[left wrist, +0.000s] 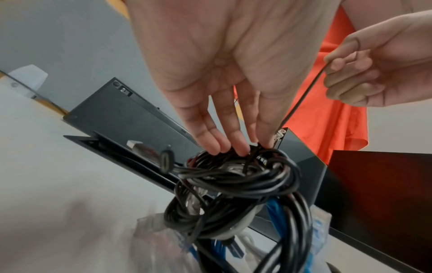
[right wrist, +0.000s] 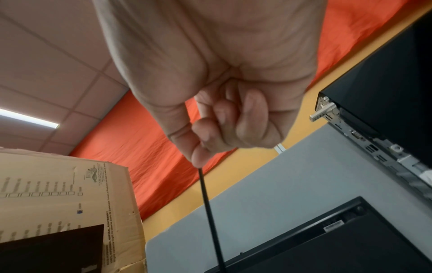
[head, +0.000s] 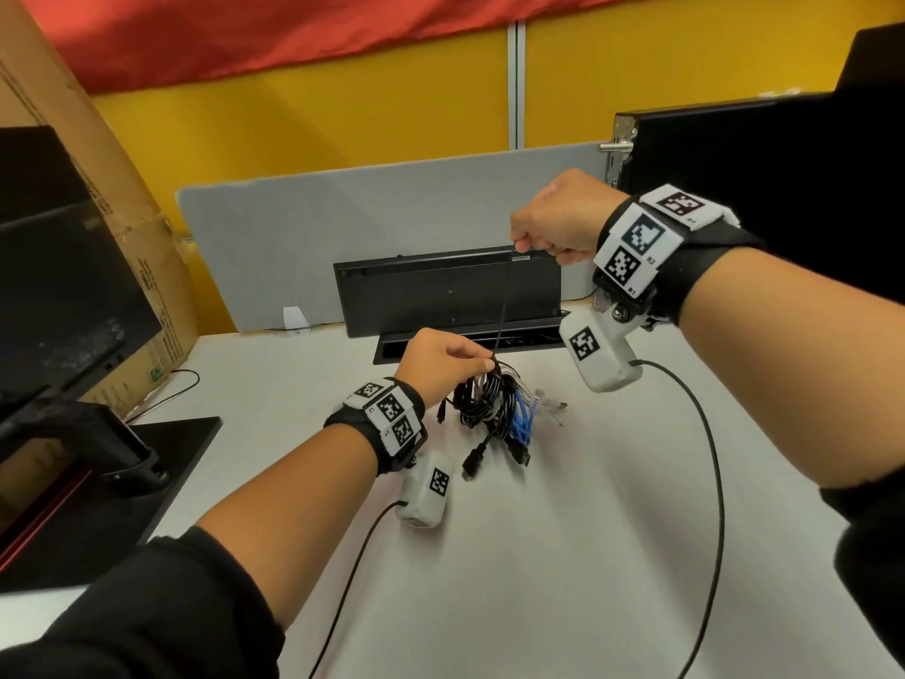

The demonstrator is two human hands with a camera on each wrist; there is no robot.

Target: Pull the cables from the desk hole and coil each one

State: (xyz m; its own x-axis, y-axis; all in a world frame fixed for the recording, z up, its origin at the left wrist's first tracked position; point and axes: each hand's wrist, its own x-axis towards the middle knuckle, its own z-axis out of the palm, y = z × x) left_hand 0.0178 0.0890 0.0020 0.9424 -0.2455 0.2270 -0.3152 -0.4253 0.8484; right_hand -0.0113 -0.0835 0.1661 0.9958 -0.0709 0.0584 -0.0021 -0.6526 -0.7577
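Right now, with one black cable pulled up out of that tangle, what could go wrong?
1. The right hand pulls the black cable taut; the knot in the cable bundle may tighten.
2. The left hand only pinches the bundle's top, so it could lift or slip.
3. Loose connectors may drag across the desk.

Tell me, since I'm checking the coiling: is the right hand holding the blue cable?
No, the right hand pinches a thin black cable, while the blue cable lies in the pile on the desk.

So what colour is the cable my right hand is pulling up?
Black; the cable shows best in the right wrist view.
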